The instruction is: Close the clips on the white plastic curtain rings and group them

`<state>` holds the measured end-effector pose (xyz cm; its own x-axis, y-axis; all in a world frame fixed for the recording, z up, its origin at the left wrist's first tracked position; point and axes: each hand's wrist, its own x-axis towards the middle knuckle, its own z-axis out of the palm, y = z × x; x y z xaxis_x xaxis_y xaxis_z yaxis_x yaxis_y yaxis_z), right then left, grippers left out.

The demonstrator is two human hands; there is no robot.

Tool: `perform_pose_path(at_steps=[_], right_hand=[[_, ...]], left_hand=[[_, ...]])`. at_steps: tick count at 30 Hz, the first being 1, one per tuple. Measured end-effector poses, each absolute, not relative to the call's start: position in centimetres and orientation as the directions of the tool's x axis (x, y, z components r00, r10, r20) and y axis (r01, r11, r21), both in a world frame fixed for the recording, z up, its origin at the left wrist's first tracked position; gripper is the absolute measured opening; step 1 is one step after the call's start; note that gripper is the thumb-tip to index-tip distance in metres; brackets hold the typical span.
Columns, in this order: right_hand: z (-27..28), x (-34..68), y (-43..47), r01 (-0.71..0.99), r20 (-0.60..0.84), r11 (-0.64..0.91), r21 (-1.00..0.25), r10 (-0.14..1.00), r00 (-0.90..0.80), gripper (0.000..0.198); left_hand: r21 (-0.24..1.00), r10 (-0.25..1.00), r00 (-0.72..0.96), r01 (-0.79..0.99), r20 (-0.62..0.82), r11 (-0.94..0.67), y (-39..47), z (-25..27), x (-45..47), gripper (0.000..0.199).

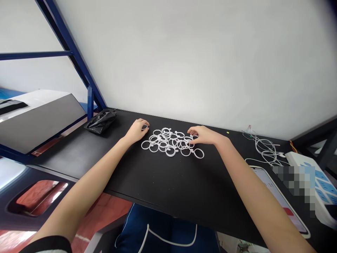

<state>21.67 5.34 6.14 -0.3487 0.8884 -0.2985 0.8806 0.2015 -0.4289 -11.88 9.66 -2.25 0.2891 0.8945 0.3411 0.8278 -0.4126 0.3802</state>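
Note:
A loose pile of thin white rings (170, 151), each with a small knob or eyelet, lies on the black tabletop (158, 179). Just left of the pile is my left hand (136, 130), its thumb and fingers closed around one white ring (144, 127). At the pile's right edge, my right hand (204, 134) curls its fingers and thumb around another white ring, which is partly hidden. Its thumb reaches down beside neighbouring rings. Several rings overlap, and one (199, 153) lies at the near right of the heap.
A crumpled black plastic bag (101, 121) sits at the back left. To the right lie a coiled white cable (265, 147), a phone (268, 181) partly behind my forearm, and a white power strip (308, 163). A white wall (197, 63) rises behind the table.

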Motion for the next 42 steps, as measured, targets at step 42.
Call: perform_pose_path(at_steps=[42], right_hand=[[2.1,13.3,8.3,0.766,0.103,0.547,-0.338,0.830,-0.547,0.018]], left_hand=[[1.000,1.000,0.016,-0.014,-0.026,0.026,9.4,-2.4,-9.3,0.055]])
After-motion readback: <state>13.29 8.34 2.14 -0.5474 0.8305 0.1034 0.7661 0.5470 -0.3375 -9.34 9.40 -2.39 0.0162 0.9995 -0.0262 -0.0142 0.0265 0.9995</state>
